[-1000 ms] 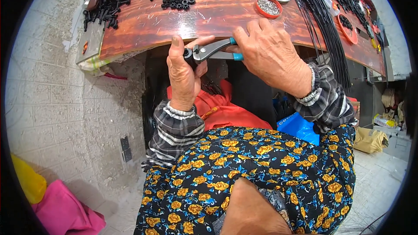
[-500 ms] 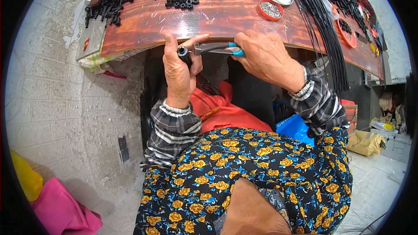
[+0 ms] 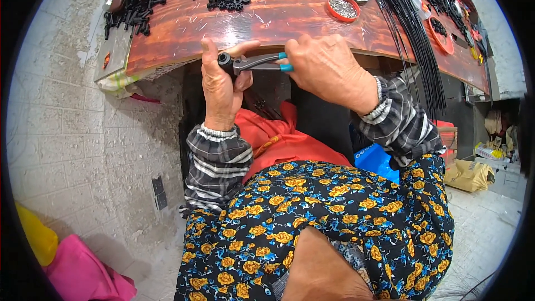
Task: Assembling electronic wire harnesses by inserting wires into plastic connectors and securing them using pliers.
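While left hand (image 3: 218, 90) fingers wrap a black cylindrical part (image 3: 225, 61), thumb and index sticking out, head view shows its long axis roughly 11-to-5, round end toward 11. Right hand (image 3: 334, 72) fingers closed around the teal-gripped pliers (image 3: 259, 60); pliers run about 3-to-9, nose toward 9, against the part. Both at the 6 o'clock edge of the desk (image 3: 295, 25).

No text legible; nor any numbers
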